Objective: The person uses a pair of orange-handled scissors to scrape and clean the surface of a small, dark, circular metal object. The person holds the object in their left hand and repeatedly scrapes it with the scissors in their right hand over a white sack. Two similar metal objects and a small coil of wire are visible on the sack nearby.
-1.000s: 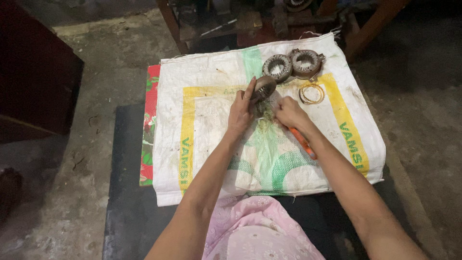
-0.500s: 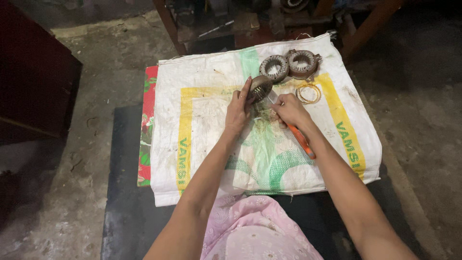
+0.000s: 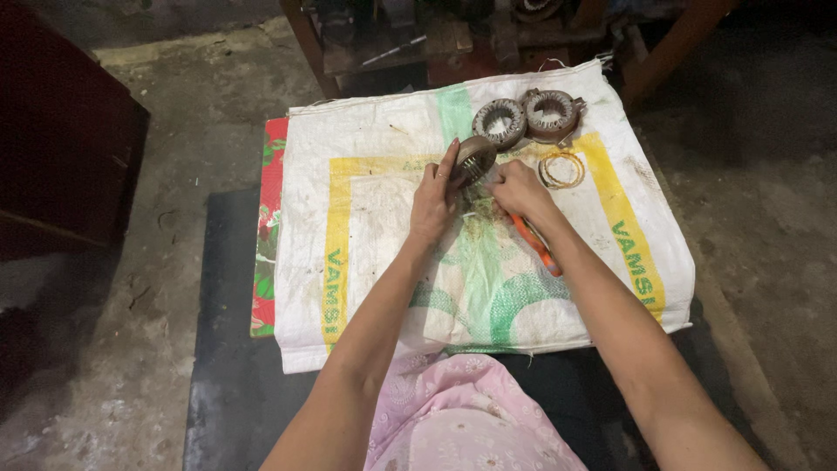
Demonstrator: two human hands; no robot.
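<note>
My left hand (image 3: 434, 202) grips a round metal ring-shaped part (image 3: 476, 158), a motor core with slots, tilted on its edge over a white woven sack (image 3: 366, 227). My right hand (image 3: 516, 188) is closed beside it, touching the ring's lower side where a tuft of thin wire strands shows. What my right hand pinches is too small to make out. An orange-handled tool (image 3: 534, 244) lies on the sack under my right wrist.
Two more ring-shaped cores (image 3: 500, 121) (image 3: 551, 113) lie at the sack's far edge, with a coil of copper wire (image 3: 562, 169) beside them. A red patterned cloth (image 3: 268, 227) sticks out left. A wooden frame with clutter (image 3: 453, 44) stands behind; dark furniture (image 3: 61, 139) is at left.
Both hands and the held ring stay nearly in place; my right hand shifted slightly at the ring's side. The view moved a little.
</note>
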